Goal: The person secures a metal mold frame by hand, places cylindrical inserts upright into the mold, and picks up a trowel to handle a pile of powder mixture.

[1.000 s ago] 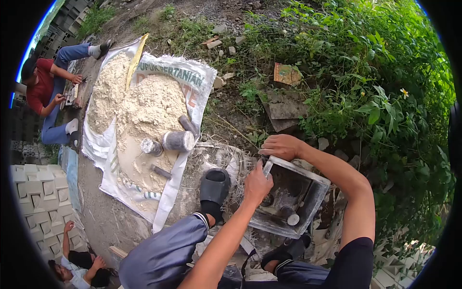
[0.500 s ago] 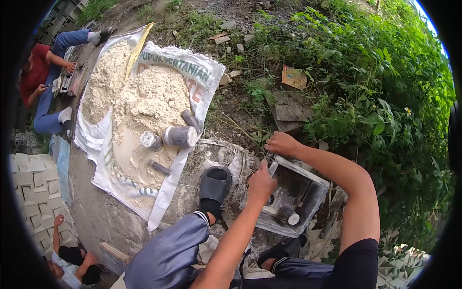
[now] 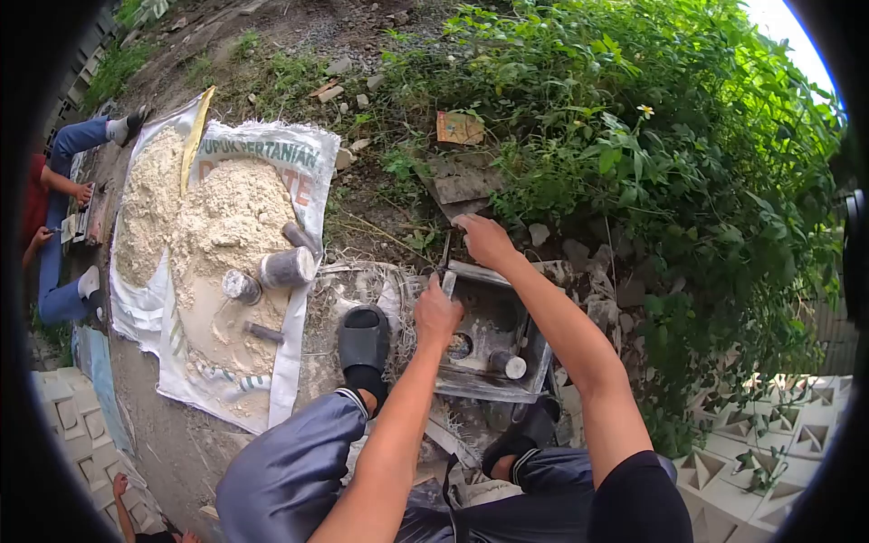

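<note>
A dusty metal mould box (image 3: pixel 534 371) sits on the ground between my feet, with a short cylinder (image 3: pixel 508 365) and a round opening (image 3: pixel 459 345) inside. My left hand (image 3: pixel 437 312) is closed around the box's near-left edge, at the end of a pale bar (image 3: pixel 449 284). Just beyond the far-left corner, my right hand (image 3: pixel 486 242) is raised with fingers curled, close to the top of a thin dark rod (image 3: pixel 446 251). Whether it grips the rod is hard to see.
Left of me, pale powder (image 3: pixel 240 204) is heaped on white sacks (image 3: pixel 312 149) with a large cylinder (image 3: pixel 288 268) and smaller ones. A sandalled foot (image 3: pixel 364 339) stands beside the box. Dense plants (image 3: pixel 670 181) grow at right. Another person (image 3: pixel 68 199) works far left.
The camera view has turned, so the scene sits farther left. My right hand has lifted away from the box corner and from my left hand, which keeps hold of the edge.
</note>
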Available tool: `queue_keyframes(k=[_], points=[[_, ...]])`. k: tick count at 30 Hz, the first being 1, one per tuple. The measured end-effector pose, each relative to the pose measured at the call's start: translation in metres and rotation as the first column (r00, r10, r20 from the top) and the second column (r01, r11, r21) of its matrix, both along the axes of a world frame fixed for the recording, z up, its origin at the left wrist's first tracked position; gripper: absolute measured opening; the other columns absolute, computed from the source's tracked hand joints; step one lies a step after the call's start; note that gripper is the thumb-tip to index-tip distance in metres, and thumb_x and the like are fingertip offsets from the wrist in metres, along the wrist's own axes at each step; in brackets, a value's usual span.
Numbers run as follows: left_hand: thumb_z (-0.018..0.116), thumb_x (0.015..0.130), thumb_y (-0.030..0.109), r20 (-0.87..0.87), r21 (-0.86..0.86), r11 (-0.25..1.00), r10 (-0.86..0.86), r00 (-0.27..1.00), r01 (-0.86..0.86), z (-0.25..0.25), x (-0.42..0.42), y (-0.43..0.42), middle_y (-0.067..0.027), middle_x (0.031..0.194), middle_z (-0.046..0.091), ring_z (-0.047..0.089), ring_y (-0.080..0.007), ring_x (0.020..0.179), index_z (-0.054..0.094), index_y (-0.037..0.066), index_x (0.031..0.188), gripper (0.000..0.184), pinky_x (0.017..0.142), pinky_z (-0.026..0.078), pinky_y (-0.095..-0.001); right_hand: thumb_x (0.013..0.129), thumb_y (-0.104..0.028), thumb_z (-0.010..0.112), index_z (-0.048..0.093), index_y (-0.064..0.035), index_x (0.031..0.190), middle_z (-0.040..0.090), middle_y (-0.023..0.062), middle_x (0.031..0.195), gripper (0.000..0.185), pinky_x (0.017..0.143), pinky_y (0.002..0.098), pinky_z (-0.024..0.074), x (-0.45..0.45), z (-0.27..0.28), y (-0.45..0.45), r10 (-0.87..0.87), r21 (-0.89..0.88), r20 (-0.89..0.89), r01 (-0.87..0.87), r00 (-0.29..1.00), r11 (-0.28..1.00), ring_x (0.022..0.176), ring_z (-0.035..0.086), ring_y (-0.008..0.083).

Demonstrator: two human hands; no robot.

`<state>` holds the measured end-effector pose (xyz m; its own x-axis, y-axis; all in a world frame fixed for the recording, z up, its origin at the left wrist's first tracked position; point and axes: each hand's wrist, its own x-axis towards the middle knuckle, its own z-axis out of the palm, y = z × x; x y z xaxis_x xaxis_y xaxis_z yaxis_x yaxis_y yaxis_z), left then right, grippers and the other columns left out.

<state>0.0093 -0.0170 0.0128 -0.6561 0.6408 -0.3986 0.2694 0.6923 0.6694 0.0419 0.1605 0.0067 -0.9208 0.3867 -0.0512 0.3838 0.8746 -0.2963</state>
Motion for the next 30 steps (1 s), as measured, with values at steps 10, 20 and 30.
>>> queue_keyframes(k=[10,20,30], points=[[0.062,0.080,0.024,-0.614,0.205,0.953,-0.052,0.787,0.223,0.004,0.032,-0.031,-0.0245,0.134,0.039,0.040,-0.0394,0.122,0.032,-0.002,0.134,0.067,0.105,0.029,-0.0464,0.080,-0.013,0.055,0.063,0.0007,0.092,0.067,0.0139,0.088,0.019,0.076,0.0370,0.0491,0.289,0.035,-0.088,-0.916,-0.574,0.337,0.819,0.218,-0.016,0.088,0.064,0.0237],[0.074,0.065,0.036,-0.543,-0.175,0.156,-0.839,0.037,0.972,0.053,0.145,-0.044,-0.0045,0.153,0.018,0.019,-0.0247,0.140,0.021,0.014,0.146,0.099,0.114,0.015,-0.0488,0.086,-0.021,0.062,0.059,-0.0090,0.079,0.051,-0.0018,0.066,0.014,0.070,0.0308,0.0480,0.314,-0.060,-0.236,-0.572,-0.716,0.629,0.107,0.527,-0.690,0.064,0.053,0.0138],[0.080,0.052,0.021,-0.513,-0.099,0.233,-0.845,0.151,0.967,0.032,0.151,-0.043,-0.0006,0.154,0.017,0.028,-0.0230,0.137,0.021,0.020,0.147,0.111,0.108,0.028,-0.0476,0.073,-0.015,0.069,0.063,-0.0039,0.088,0.063,0.0100,0.074,0.020,0.058,0.0360,0.0461,0.282,-0.055,-0.226,-0.832,-0.882,0.347,0.453,0.433,-0.132,0.063,0.059,0.0210]])
